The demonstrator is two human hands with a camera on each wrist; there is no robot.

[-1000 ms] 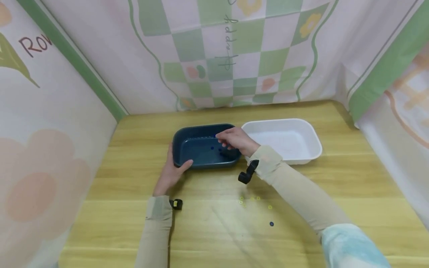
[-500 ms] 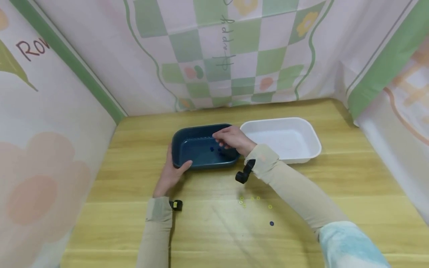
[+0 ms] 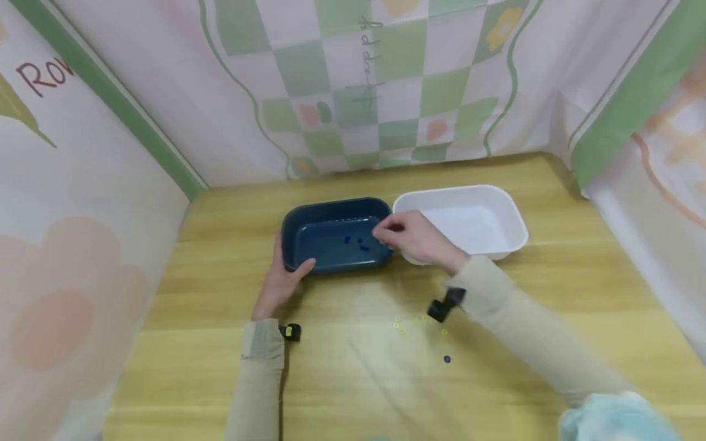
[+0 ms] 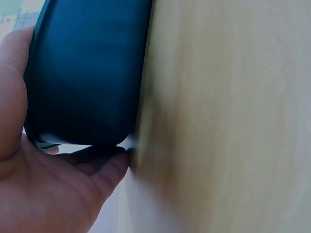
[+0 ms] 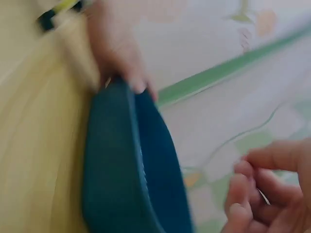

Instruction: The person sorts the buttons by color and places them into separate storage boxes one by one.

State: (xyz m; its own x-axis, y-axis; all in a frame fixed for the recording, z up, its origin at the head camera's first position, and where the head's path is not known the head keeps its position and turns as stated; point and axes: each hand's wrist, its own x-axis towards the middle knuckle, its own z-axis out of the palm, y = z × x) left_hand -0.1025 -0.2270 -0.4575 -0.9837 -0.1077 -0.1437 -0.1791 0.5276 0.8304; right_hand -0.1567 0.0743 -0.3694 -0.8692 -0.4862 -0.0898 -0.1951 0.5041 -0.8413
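My left hand (image 3: 277, 283) grips the left end of a dark blue plastic tub (image 3: 309, 263), its thumb at the near rim. The left wrist view shows the palm and fingers against the tub (image 4: 87, 87). Several small dark blue pieces (image 3: 364, 248) lie on the tub's floor. My right hand (image 3: 419, 237) is over the tub's right end and the white tub's near left corner. Its fingers are curled, thumb and index tips close together. In the right wrist view nothing shows between these fingers (image 5: 272, 155).
A white tub (image 3: 463, 220) stands right beside the blue one. Several small yellow rings (image 3: 396, 326) lie scattered on the wooden table (image 3: 331, 380), with one dark blue ring (image 3: 447, 359) nearer the front. Patterned curtains (image 3: 353, 122) hang at the back and sides.
My right hand has moved right, from above the blue tub's interior to its right end. More blue pieces now show on the tub's floor. My left hand keeps its grip.
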